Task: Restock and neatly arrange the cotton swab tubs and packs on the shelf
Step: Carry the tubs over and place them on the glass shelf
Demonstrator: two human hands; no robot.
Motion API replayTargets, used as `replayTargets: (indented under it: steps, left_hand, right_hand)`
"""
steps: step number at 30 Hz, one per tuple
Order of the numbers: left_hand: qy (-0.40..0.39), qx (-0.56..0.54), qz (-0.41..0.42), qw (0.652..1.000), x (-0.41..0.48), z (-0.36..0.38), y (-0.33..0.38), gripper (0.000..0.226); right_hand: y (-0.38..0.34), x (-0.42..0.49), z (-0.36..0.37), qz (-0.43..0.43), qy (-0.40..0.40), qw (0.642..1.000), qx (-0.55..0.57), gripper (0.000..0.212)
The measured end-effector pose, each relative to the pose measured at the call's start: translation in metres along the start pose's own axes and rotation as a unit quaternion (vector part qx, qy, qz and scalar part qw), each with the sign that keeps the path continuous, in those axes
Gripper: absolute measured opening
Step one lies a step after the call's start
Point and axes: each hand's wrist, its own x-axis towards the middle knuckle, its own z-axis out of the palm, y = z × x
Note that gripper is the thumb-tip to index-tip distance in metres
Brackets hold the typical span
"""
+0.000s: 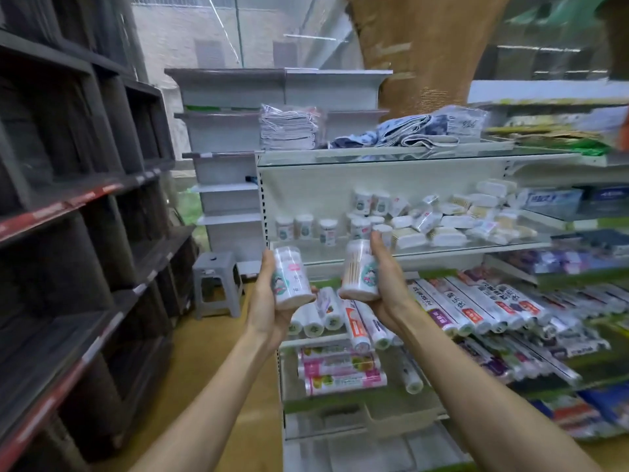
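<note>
Clear plastic tubs, likely light, stiff and a little slick, sit clamped around their sides, one in the left hand (269, 294) and one in the right hand (384, 281), in front of the shelf (442, 248).

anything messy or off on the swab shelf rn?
Yes. The flat swab packs on the right of the glass shelf lie in a jumbled heap, tilted every way. The upright tubs on the left stand loosely, unaligned. Left hand and right hand each hold one tub.
</note>
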Motion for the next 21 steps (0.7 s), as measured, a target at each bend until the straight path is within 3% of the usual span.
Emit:
replayTargets:
  steps: [6,11,18,21]
  left_hand:
    - [0.018,-0.008,0.010,1.000,0.099,-0.006,-0.020,0.060]
    - [0.056,-0.016,0.015,0.998,0.197,0.002,-0.024,0.054]
    - [0.094,-0.010,0.026,0.995,0.291,0.006,-0.031,0.050]
    - [0.105,-0.025,0.018,0.994,0.315,0.005,-0.030,0.068]
  right_hand:
    - [0.017,0.105,-0.015,0.016,-0.033,0.999,0.009,0.065]
    - [0.013,0.215,-0.017,0.024,-0.046,0.999,0.016,0.076]
    - [0.011,0.329,-0.017,0.039,-0.093,0.994,0.028,0.044]
    - [0.015,0.355,-0.010,0.054,-0.103,0.993,0.023,0.048]
